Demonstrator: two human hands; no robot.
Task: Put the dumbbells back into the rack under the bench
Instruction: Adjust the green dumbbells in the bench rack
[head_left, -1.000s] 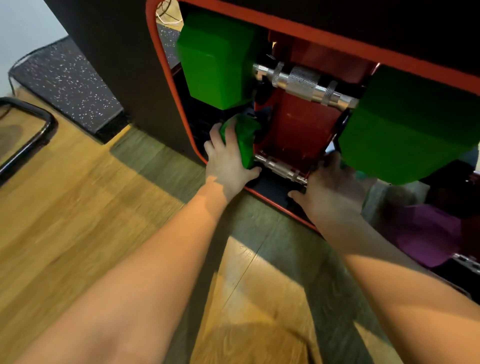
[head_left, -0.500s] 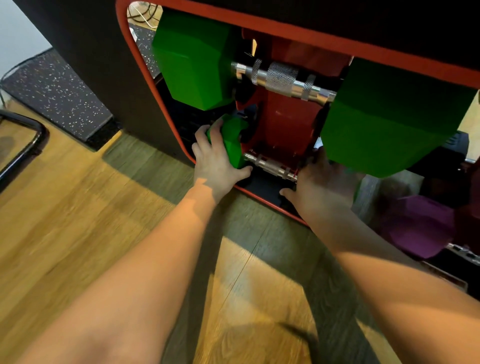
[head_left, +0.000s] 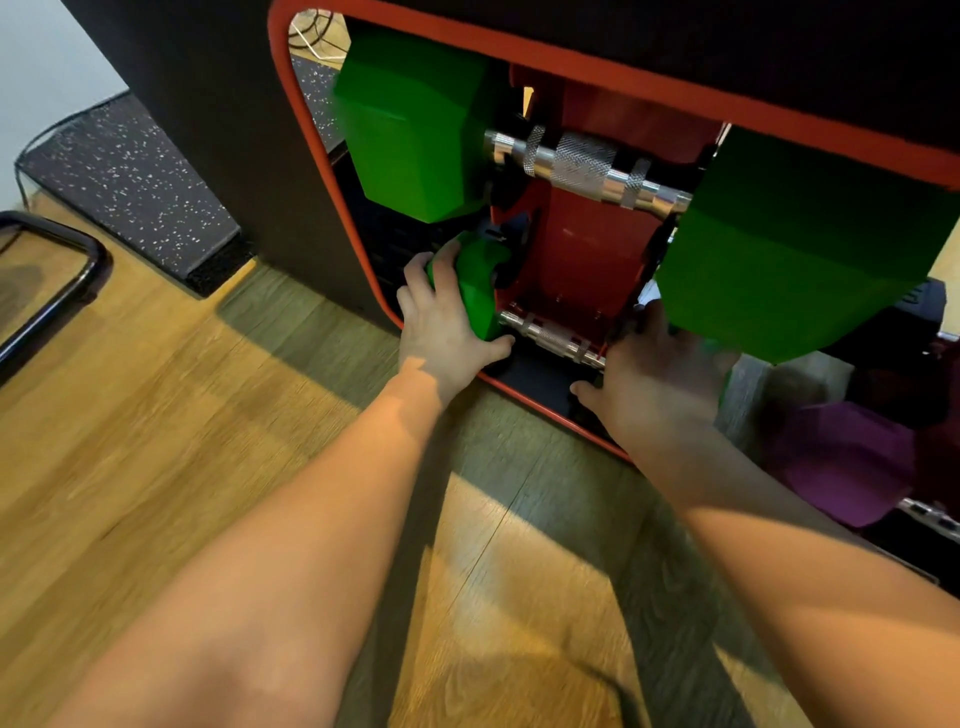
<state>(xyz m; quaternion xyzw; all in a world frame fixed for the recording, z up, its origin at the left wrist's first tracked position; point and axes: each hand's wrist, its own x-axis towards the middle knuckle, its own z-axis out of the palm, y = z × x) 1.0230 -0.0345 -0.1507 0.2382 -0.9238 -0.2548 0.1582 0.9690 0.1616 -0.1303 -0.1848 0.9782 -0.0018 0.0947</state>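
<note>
I have the small dumbbell (head_left: 550, 332) low in the rack (head_left: 582, 260), under the big dumbbell (head_left: 582, 166). My left hand (head_left: 447, 332) grasps its left head; my right hand (head_left: 654, 374) covers the right head, fingers hidden, so I cannot tell its grip. Pushing askew could jam it or pinch fingers.

A person's bare arms reach down from above into the red-framed rack (head_left: 322, 171) under a black bench. The left hand (head_left: 441, 332) wraps around the green head of a small dumbbell (head_left: 480, 280) at the rack's lowest level, its knurled chrome handle (head_left: 553, 336) running across to the right hand (head_left: 654, 384), whose fingers lie in shadow at the dumbbell's far end. Above it a larger green dumbbell (head_left: 415, 135) sits on the red cradle (head_left: 582, 254). Wood-plank floor (head_left: 156, 441) lies below; a speckled black mat (head_left: 135, 182) is at left and a purple dumbbell (head_left: 841, 462) at right.
</note>
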